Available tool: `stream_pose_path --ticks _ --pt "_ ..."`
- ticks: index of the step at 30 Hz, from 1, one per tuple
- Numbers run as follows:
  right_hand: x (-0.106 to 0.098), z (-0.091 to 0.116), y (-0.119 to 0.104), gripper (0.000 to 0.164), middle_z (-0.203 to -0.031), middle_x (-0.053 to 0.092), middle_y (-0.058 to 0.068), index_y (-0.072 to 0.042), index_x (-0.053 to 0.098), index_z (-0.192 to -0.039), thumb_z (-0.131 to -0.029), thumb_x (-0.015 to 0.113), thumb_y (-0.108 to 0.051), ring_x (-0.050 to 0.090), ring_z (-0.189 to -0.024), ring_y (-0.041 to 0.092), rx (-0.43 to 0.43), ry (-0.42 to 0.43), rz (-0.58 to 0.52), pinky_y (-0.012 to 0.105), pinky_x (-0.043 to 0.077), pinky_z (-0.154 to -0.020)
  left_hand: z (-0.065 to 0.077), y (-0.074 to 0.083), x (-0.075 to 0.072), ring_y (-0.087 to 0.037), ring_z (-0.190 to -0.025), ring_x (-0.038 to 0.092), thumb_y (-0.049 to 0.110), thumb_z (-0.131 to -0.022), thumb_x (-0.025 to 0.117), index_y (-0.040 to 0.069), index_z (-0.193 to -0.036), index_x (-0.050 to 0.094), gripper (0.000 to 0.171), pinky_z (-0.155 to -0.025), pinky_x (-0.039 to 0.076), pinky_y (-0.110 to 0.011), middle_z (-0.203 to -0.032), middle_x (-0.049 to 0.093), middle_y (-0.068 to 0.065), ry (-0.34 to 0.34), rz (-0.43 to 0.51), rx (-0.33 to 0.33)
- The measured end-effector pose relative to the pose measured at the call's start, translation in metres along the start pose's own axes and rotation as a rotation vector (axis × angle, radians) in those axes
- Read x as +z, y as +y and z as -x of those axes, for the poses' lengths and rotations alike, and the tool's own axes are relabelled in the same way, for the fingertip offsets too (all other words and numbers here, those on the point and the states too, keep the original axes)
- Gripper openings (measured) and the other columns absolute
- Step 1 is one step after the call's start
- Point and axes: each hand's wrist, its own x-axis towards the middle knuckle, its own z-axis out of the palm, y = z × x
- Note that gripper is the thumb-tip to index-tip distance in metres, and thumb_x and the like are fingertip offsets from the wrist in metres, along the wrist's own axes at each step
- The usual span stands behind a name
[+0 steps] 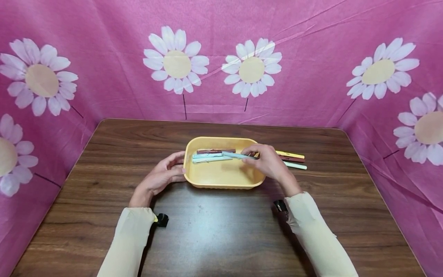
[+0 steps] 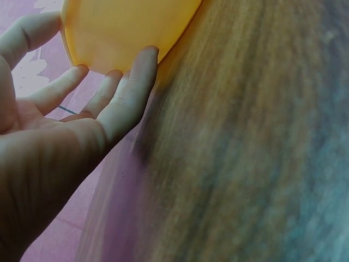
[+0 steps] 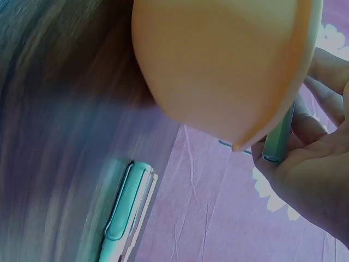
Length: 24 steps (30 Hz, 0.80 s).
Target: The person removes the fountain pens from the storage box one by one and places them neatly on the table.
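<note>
A yellow plastic tray (image 1: 221, 184) stands on the wooden table. My left hand (image 1: 164, 175) is at its left end, fingertips touching the outer wall; the left wrist view shows the fingers fairly straight against the tray (image 2: 131, 33). Over the tray's right part, my right hand (image 1: 268, 161) pinches a light blue pen (image 1: 233, 154), which slants above the pens inside. In the right wrist view the pen's end (image 3: 277, 142) shows beside the palm. Inside the tray lie a dark red pen (image 1: 226, 151) and light blue pens (image 1: 204, 159), side by side on the left.
Right of the tray, partly behind my right hand, lie a yellow pen (image 1: 292, 154), a dark red pen (image 1: 294, 159) and a mint pen (image 1: 295, 166). A pink cloth (image 1: 214, 111) with printed daisies hangs around the table's back and sides.
</note>
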Motion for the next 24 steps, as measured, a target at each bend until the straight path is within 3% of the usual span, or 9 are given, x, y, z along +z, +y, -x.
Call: stream_pose_path --ticks 24 --pt "-0.02 0.019 0.028 0.017 -0.092 0.071 0.008 -0.003 0.078 -0.103 -0.086 0.08 -0.004 0.06 -0.079 0.021 0.038 0.099 0.046 0.029 0.05 -0.069 -0.001 -0.003 0.001 -0.026 -0.114 0.06 -0.009 -0.095 0.056 -0.005 -0.156 0.026 0.068 -0.09 0.059 -0.04 -0.146 0.032 -0.033 0.005 0.003 0.012"
